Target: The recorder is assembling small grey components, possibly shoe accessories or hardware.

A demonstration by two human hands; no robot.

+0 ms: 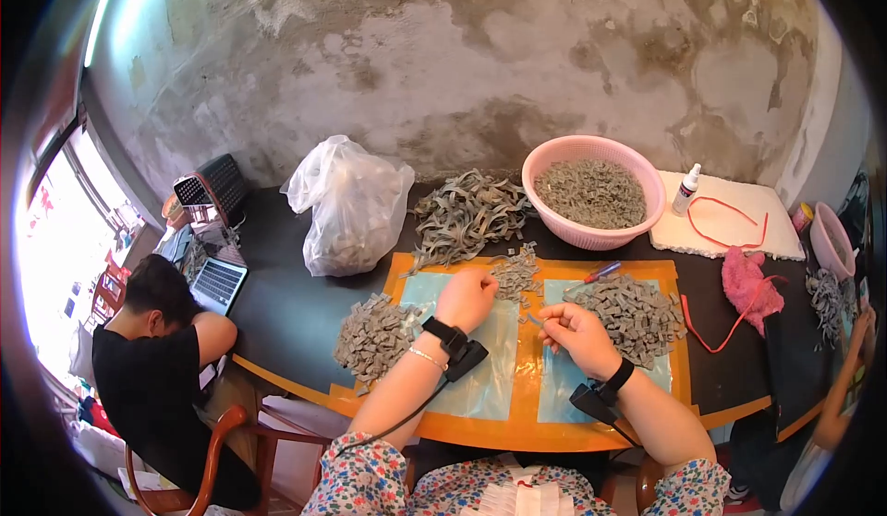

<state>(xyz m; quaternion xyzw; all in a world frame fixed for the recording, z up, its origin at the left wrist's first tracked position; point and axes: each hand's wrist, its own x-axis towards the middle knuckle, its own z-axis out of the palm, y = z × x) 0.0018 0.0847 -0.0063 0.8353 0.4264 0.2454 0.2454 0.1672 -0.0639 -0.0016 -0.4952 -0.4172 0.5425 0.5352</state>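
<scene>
My left hand (467, 298) is closed, its fingers curled toward a small heap of grey cut pieces (517, 274); whatever they may grip is hidden. To the right, my right hand (580, 339) pinches a small grey strip piece (533, 320) between thumb and fingertips. Below both hands lie clear plastic-covered blue panels (488, 385) on an orange-taped mat (527, 377). One larger heap of grey pieces (371, 336) sits left of my left forearm. Another heap (636, 317) lies just beyond my right hand, with a blue-and-red pen-like tool (602, 272) at its far edge.
At the back stand a white plastic bag (349, 211), a tangle of grey strips (473, 216) and a pink basket (527, 188) full of grey bits. A white board (785, 239) carries a small bottle (686, 190). A pink cloth (750, 290) lies right. Someone in black (152, 377) sits left near a laptop (218, 285).
</scene>
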